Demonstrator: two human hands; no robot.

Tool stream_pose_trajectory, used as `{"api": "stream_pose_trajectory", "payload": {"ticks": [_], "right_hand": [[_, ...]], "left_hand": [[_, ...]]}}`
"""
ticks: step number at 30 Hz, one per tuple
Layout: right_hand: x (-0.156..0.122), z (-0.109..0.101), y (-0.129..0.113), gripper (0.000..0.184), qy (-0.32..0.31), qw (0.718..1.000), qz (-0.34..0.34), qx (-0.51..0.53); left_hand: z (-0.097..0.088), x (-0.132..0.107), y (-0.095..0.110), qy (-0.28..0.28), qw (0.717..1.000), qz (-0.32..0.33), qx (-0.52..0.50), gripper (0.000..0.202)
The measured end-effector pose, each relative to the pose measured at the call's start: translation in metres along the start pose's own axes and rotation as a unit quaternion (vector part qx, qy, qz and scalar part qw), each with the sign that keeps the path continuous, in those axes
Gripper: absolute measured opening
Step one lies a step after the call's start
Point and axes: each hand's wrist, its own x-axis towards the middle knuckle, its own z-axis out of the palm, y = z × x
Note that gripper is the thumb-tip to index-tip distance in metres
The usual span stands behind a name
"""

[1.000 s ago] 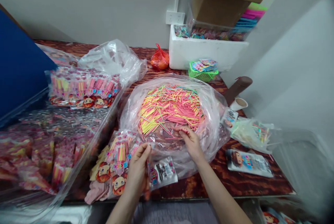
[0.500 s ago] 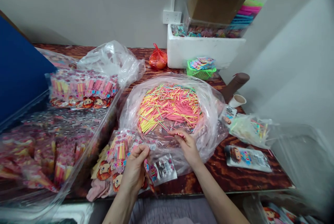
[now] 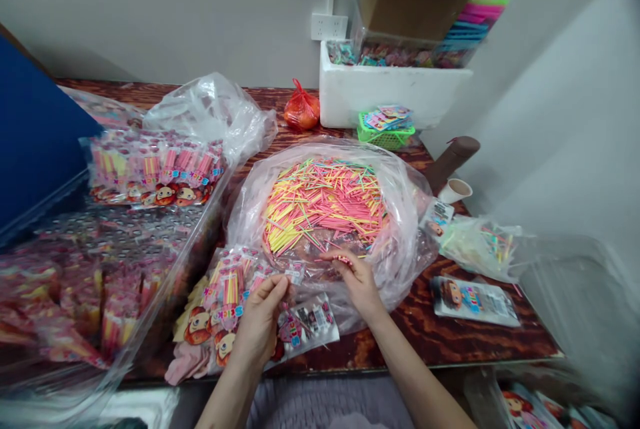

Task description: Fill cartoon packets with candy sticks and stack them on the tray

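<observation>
My left hand [image 3: 261, 316] is closed in a pinch on a printed plastic packet [image 3: 295, 332], whose lettering and clear end show beside the fingers. Part of that packet is hidden behind the hand. My right hand [image 3: 357, 286] has its fingers closed round a small bunch of thin pink sticks [image 3: 345, 258], their ends showing at the fingertips. It hovers at the near edge of a large clear plastic bag [image 3: 405, 242], opened wide and full of loose pink, yellow and green sticks [image 3: 325, 202]. Filled stick packets [image 3: 233, 289] lie in a pile left of my left hand.
A clear-walled bin [image 3: 165, 296] of filled packets stands at left. Behind are a red bag of round fruit [image 3: 302, 109], a green basket [image 3: 385, 138] and a white foam box [image 3: 395, 92]. A paper cup [image 3: 456, 190], brown flask [image 3: 457, 156] and flat packets [image 3: 475, 301] sit at right.
The packet at my left hand has shifted and shows more of its printed lettering. My right hand has barely moved and keeps the sticks. The view has tipped slightly.
</observation>
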Motion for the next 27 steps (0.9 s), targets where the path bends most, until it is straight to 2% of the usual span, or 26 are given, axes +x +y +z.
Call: {"api": "stream_pose_trajectory", "payload": {"ticks": [11,15,17,20,22,24,27], "right_hand": [[0.002,0.001,0.0,0.019,0.007,1.0,0.022,0.009],[0.004,0.001,0.008,0.016,0.036,0.997,0.053,0.037],[0.008,0.0,0.01,0.016,0.053,0.993,0.074,0.079],[0.02,-0.003,0.003,0.018,0.068,0.969,0.101,0.215],[0.031,-0.003,-0.008,0.018,0.059,0.944,0.112,0.306],[0.042,0.0,-0.02,0.016,0.04,0.927,0.119,0.354],[0.051,0.011,-0.034,0.019,0.011,0.922,0.132,0.363]], "left_hand": [[0.0,0.008,-0.009,0.018,0.999,0.045,0.017,0.032],[0.0,0.012,-0.011,0.015,0.987,0.122,0.104,0.024],[0.001,0.013,-0.01,0.009,0.967,0.186,0.173,0.018],[0.007,0.01,-0.007,-0.017,0.94,0.25,0.232,0.011],[0.011,0.008,-0.006,-0.034,0.933,0.263,0.243,0.011],[0.014,0.007,-0.006,-0.044,0.933,0.261,0.244,0.013],[0.016,0.006,-0.006,-0.042,0.943,0.243,0.224,0.013]]}}
